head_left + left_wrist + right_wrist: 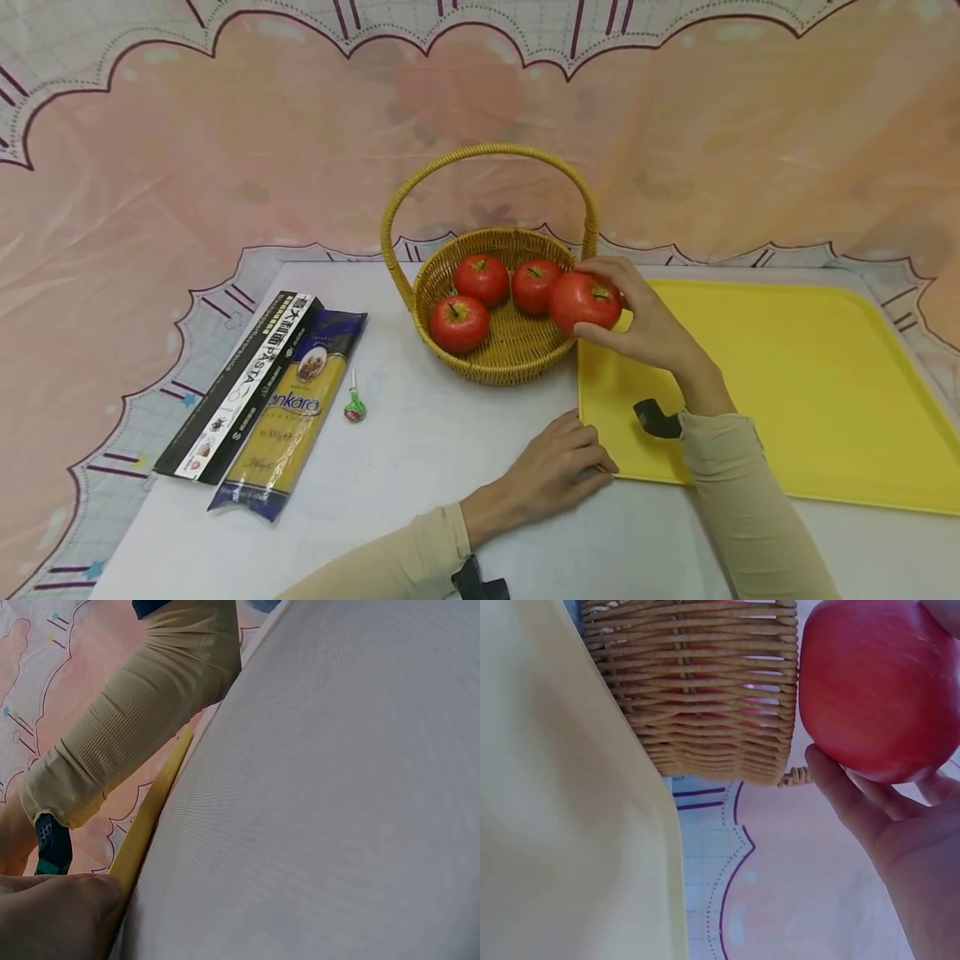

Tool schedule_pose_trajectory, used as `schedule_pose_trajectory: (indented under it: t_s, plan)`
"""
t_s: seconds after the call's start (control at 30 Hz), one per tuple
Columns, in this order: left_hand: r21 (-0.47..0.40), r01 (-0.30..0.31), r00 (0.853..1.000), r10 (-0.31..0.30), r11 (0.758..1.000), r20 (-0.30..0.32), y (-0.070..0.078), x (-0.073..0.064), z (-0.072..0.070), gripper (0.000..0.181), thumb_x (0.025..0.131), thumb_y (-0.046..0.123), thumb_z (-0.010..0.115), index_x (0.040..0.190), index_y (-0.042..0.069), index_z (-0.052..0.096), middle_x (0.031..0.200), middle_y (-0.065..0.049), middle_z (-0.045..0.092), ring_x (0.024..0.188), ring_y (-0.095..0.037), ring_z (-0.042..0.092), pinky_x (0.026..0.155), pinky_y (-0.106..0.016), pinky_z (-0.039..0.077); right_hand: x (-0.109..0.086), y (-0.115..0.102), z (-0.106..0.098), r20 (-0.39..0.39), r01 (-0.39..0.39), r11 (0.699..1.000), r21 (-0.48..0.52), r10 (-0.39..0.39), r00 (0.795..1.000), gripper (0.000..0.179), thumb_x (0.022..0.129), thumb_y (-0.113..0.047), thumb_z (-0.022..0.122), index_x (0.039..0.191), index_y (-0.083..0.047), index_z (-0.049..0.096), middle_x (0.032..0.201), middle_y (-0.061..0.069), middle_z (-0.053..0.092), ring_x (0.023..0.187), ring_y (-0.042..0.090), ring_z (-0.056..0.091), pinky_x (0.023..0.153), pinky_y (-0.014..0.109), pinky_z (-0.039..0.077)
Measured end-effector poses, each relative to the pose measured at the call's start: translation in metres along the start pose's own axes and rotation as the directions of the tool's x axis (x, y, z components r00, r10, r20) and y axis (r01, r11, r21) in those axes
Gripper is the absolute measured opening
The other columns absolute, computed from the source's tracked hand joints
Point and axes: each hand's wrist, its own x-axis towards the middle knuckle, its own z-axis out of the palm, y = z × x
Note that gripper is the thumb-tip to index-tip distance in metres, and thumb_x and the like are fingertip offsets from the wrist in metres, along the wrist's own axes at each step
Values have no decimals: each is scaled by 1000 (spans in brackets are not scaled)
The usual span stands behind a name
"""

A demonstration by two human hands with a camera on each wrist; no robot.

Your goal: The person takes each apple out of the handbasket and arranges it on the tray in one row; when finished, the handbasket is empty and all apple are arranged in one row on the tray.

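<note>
Tabletop (435,450) below, apple (585,303) between right fingers (844,796)

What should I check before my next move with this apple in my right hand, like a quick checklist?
1. Right hand gripping the held apple: ok, fingers and thumb are around it.
2. Held apple not touching the wicker basket: cannot tell, they look very close.
3. Basket upright: ok.
4. Three other apples inside the basket: ok.
5. Left hand holding the yellow tray firmly: cannot tell, it's at the near left corner.
6. Lollipop away from the basket: ok.
</note>
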Motion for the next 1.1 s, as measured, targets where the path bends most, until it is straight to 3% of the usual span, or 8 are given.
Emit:
schedule_pose_trajectory:
  t_s: [0.33,0.5,0.57,0.67,0.83,1.1]
  plan:
    - [-5,3,1000,-3,1000,-1,1,0,0,5,86,27,69,90,24,70,81,13,54,87,-3,51,115,-31,27,-2,5,-6,-25,25,999,-33,-26,999,64,77,-5,75,134,-7,45,138,9,40,122,19,44,94,12,38]
    - [0,-3,1000,3,1000,-7,1,1,1,5,86,27,69,90,24,70,81,13,53,86,-2,51,115,-31,27,-3,9,-10,-35,22,999,-50,-23,999,64,77,-6,76,134,-8,45,138,8,40,122,19,44,95,13,38]
    - [4,-6,1000,6,1000,-8,1,1,2,5,86,27,69,90,25,70,81,14,53,85,-2,50,115,-31,28,-4,11,-11,-40,17,999,-50,-19,999,64,77,-6,76,133,-7,46,138,9,40,123,22,44,98,23,40]
    - [2,-2,1000,2,1000,-4,1,1,3,5,87,27,68,91,24,70,82,14,53,85,-2,50,115,-33,27,-5,13,-13,-49,2,998,-63,-5,999,64,77,-6,76,133,-8,46,138,9,40,122,22,45,98,25,41]
    - [0,1,1000,-1,1000,-9,0,1,3,6,87,26,68,92,23,70,82,12,54,86,-3,51,115,-33,27,-6,16,-16,-60,-22,998,-65,18,998,63,77,-7,76,133,-8,47,138,8,41,121,20,45,94,12,37]
    - [-6,5,1000,-5,1000,-13,-1,1,3,6,86,25,69,91,22,71,82,12,54,89,-4,52,115,-32,27,-8,21,-20,-69,-62,995,-72,57,996,63,78,-9,76,133,-9,46,137,7,41,119,21,46,93,12,37]
